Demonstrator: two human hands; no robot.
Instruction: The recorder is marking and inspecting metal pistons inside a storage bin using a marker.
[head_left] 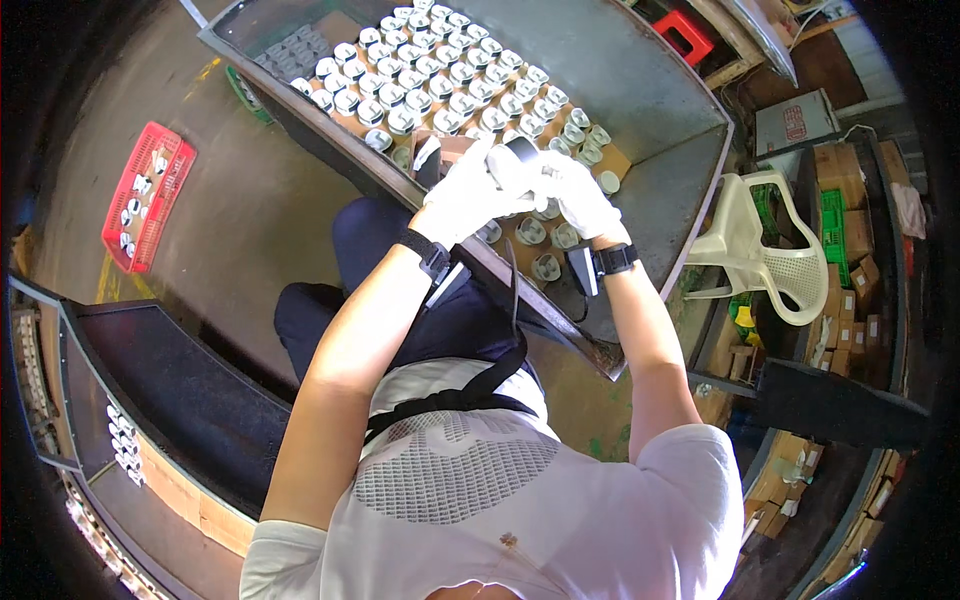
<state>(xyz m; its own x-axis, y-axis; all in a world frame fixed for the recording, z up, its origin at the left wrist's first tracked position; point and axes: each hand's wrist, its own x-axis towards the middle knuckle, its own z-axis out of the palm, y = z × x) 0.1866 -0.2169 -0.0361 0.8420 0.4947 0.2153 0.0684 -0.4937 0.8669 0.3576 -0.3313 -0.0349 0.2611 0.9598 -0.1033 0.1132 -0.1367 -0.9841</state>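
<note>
Both my hands wear white gloves and meet over the near edge of a grey metal bin (655,160). Between them is a silver piston (513,168) with a dark band. My left hand (462,200) is closed on its left side, and the fingers of my right hand (577,192) grip it from the right. Beyond and below my hands, rows of similar pistons (440,88) stand on brown cardboard in the bin. Beside my left hand is a small brown box (452,150), partly covered by the glove.
A red crate (150,195) holding several pistons is on the floor at the left. At the right stands a white plastic chair (765,245), near shelves with cardboard boxes (840,180). Another dark metal bin (180,350) with pistons and cardboard is at the lower left.
</note>
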